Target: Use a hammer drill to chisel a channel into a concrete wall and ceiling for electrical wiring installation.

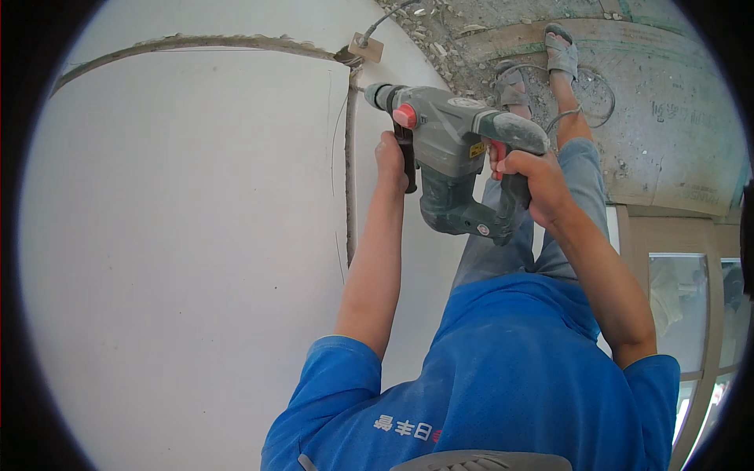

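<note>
A grey and dark green rotary hammer drill [452, 133] is held level in both hands, its chuck pointing left at the white wall [188, 196]. My right hand [542, 184] wraps the rear grip, fingers at the red trigger [496, 153]. On the black side handle [407, 157], my left hand [390, 161] is closed, partly hidden behind it. The short visible bit [357, 89] reaches the wall beside a narrow cut groove [350, 173]. Just above the chuck, a small square box [366, 49] with a grey cable sits at the groove's corner.
Another groove [196, 42] runs across the wall to the left. Rubble [448, 35] lies along the wall's foot. A cable [609, 102] loops on the board-covered floor [667, 118] by my sandalled feet. A glazed wooden door frame [675, 235] stands at the right.
</note>
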`<act>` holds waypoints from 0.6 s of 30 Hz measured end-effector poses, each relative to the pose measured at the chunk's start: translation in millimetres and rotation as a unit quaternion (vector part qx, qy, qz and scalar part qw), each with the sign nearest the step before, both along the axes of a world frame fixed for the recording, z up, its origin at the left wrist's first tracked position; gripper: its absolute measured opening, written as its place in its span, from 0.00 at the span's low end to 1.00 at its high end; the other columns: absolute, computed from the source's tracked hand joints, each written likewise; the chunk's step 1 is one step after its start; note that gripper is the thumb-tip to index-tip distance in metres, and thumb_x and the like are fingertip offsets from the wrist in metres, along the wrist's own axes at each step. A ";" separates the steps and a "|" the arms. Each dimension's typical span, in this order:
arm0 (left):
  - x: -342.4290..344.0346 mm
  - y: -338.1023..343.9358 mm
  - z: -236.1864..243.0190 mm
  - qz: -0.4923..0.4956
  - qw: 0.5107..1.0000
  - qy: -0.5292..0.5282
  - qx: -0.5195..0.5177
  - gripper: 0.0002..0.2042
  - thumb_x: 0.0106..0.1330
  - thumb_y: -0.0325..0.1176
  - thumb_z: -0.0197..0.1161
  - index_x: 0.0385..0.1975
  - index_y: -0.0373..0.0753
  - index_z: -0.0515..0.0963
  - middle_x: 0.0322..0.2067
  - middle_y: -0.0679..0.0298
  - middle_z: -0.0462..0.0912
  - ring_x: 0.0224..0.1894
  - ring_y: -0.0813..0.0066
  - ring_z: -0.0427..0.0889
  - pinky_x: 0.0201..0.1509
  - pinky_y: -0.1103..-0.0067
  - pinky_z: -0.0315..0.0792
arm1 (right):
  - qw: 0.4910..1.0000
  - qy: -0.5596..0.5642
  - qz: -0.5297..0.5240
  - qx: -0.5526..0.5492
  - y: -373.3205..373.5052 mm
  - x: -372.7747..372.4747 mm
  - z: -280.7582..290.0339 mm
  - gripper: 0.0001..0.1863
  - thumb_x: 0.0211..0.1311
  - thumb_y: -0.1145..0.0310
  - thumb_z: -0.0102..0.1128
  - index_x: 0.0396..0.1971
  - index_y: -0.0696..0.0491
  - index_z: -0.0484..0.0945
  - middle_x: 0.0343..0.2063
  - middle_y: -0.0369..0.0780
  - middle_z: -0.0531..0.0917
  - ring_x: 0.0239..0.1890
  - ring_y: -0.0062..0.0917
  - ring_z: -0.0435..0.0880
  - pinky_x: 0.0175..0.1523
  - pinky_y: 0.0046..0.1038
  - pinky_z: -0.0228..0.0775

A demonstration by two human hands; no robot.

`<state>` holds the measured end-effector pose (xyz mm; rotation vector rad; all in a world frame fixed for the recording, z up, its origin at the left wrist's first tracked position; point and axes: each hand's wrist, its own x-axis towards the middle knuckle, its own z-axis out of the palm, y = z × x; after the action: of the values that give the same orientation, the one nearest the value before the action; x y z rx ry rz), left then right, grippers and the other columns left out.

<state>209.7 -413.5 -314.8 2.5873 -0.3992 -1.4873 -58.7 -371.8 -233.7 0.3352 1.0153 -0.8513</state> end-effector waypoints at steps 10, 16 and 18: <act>13.9 -23.6 7.9 -0.326 0.943 -0.005 0.064 0.22 0.67 0.46 0.41 0.25 0.32 0.74 0.15 0.57 0.76 0.16 0.69 0.75 0.25 0.72 0.69 | 0.963 -0.192 -0.153 0.112 43.4 15.5 -49.5 0.18 0.49 0.74 0.54 0.43 0.61 0.74 0.28 0.35 0.75 0.31 0.22 0.75 0.36 0.26 0.73; -1.4 2.0 5.7 0.040 0.986 0.161 0.031 0.18 0.65 0.46 0.45 0.32 0.37 0.75 0.24 0.57 0.80 0.23 0.68 0.78 0.27 0.71 0.71 | 0.997 -0.004 0.079 -0.015 -11.8 -27.1 17.7 0.20 0.48 0.76 0.53 0.45 0.60 0.73 0.31 0.37 0.76 0.33 0.22 0.75 0.40 0.25 0.74; -21.7 -0.8 5.8 0.084 0.971 0.223 0.032 0.19 0.67 0.48 0.44 0.42 0.38 0.74 0.35 0.57 0.81 0.35 0.67 0.80 0.37 0.70 0.74 | 0.991 0.035 0.116 -0.056 -22.5 -42.4 31.9 0.21 0.46 0.76 0.54 0.45 0.60 0.73 0.32 0.38 0.77 0.34 0.22 0.76 0.41 0.25 0.74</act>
<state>187.9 -414.2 -309.0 2.1658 -0.0767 -1.9681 -101.1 -394.3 -201.8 0.0896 1.0448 -0.7096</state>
